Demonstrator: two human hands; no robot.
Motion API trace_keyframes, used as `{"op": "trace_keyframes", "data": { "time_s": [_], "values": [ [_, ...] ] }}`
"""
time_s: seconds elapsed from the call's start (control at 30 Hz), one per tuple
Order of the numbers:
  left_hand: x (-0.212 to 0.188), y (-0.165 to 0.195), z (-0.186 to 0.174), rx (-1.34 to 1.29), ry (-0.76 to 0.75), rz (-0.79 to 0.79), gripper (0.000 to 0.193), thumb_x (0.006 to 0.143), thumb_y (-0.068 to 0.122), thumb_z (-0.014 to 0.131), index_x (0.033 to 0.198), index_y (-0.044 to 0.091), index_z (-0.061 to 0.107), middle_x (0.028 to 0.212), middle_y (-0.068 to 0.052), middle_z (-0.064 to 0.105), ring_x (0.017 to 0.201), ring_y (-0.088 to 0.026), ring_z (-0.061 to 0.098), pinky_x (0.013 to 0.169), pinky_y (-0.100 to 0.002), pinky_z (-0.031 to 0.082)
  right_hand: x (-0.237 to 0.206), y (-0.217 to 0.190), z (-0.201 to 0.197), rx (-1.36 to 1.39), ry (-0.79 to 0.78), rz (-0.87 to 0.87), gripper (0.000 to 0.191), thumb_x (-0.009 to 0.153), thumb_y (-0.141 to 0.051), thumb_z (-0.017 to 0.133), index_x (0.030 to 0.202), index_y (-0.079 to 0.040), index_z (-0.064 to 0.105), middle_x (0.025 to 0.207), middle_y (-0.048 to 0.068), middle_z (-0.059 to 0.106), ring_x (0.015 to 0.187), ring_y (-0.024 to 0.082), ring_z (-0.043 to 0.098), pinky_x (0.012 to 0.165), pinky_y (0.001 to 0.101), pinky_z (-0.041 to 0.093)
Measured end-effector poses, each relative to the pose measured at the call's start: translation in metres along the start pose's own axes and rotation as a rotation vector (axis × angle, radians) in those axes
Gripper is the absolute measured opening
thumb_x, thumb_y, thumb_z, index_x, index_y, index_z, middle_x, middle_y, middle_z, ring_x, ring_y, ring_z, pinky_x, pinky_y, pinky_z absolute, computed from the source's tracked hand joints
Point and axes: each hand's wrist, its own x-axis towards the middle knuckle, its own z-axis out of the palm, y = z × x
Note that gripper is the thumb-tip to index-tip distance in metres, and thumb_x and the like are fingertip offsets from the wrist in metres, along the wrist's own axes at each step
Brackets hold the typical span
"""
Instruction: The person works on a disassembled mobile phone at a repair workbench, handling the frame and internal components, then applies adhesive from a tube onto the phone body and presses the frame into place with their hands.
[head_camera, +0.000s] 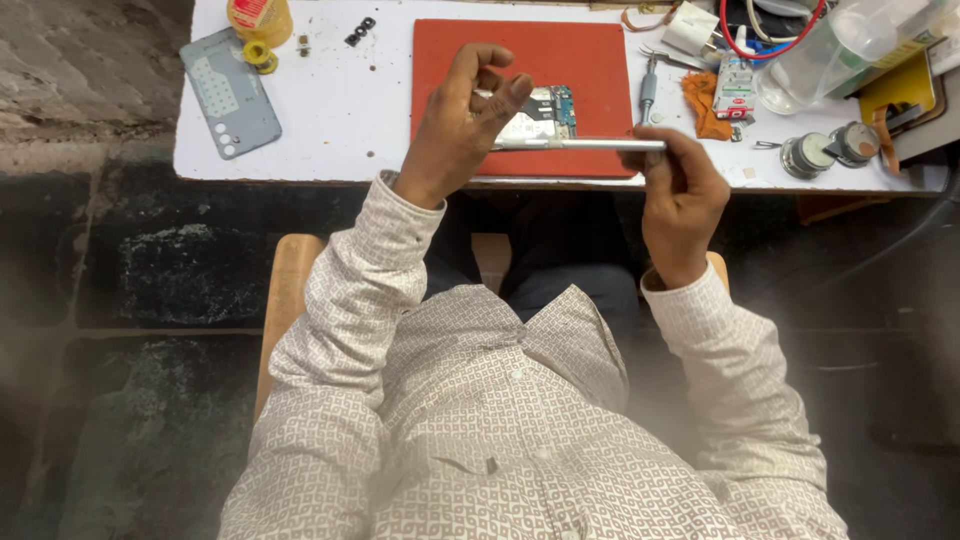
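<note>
Both hands are raised above the near edge of the white surface (330, 120), over a red rectangular work mat (580, 60). Between them, a thin silver phone body (580, 145) is seen edge-on and level. The right hand (682, 200) is closed around its right end. The left hand (462, 125) meets the left end, thumb and fingertips pinched at its upper side, with exposed circuit board showing just behind the fingers. A grey-blue phone back cover (230, 92) lies flat, well apart at far left. Orange cloth (705, 100), a metal screwdriver (648, 90) and two small round tins (830, 150) sit to the right.
</note>
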Motion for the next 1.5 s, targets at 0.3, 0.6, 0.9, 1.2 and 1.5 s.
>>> {"op": "trace_keyframes", "data": {
  "time_s": [0.3, 0.6, 0.9, 1.2, 1.5],
  "values": [
    [0.004, -0.028, -0.038, -0.028, -0.206, 0.005, 0.071, 0.090, 0.059, 0.075, 0.134, 0.007, 0.055, 0.122, -0.009, 0.068, 0.111, -0.020, 0.071, 0.097, -0.034, 0.062, 0.040, 0.026, 0.022, -0.136, 0.011, -0.256, 0.018, 0.101, 0.005, 0.064, 0.118, 0.003, 0.064, 0.130, 0.019, 0.067, 0.080, 0.008, 0.054, 0.070, 0.0209, 0.048],
    [-0.009, -0.048, -0.046, 0.057, -0.182, 0.091, 0.084, 0.068, 0.028, 0.103, 0.136, 0.012, 0.056, 0.132, -0.006, 0.066, 0.125, -0.024, 0.066, 0.112, -0.039, 0.054, 0.027, 0.055, 0.032, -0.099, -0.119, -0.011, 0.030, 0.089, 0.017, 0.057, 0.115, 0.003, 0.066, 0.142, 0.019, 0.061, 0.078, 0.010, 0.054, 0.067, 0.0207, 0.047],
    [-0.018, -0.065, -0.041, 0.209, -0.074, 0.180, 0.100, 0.067, 0.031, 0.105, 0.146, 0.014, 0.046, 0.141, -0.008, 0.060, 0.130, -0.027, 0.062, 0.115, -0.039, 0.053, 0.028, 0.047, 0.038, -0.279, -0.097, -0.243, 0.025, 0.095, 0.010, 0.069, 0.118, -0.001, 0.069, 0.136, 0.015, 0.057, 0.129, 0.031, 0.062, 0.114, 0.0397, 0.056],
    [-0.018, -0.071, -0.041, 0.265, -0.055, 0.210, 0.104, 0.070, 0.034, 0.105, 0.150, 0.016, 0.042, 0.139, -0.009, 0.060, 0.124, -0.026, 0.065, 0.108, -0.039, 0.057, 0.041, 0.020, 0.077, -0.363, -0.228, -0.220, 0.022, 0.091, 0.004, 0.074, 0.112, 0.000, 0.069, 0.107, 0.014, 0.071, 0.101, 0.026, 0.070, 0.088, 0.0352, 0.055],
    [-0.015, -0.068, -0.038, 0.200, -0.040, 0.220, 0.103, 0.071, 0.031, 0.105, 0.150, 0.017, 0.041, 0.138, -0.009, 0.059, 0.124, -0.025, 0.067, 0.107, -0.038, 0.060, 0.060, 0.024, 0.095, -0.201, -0.317, -0.091, 0.039, 0.095, 0.010, 0.060, 0.132, -0.005, 0.059, 0.107, 0.010, 0.077, 0.098, 0.021, 0.075, 0.090, 0.0322, 0.060]
  ]
}}
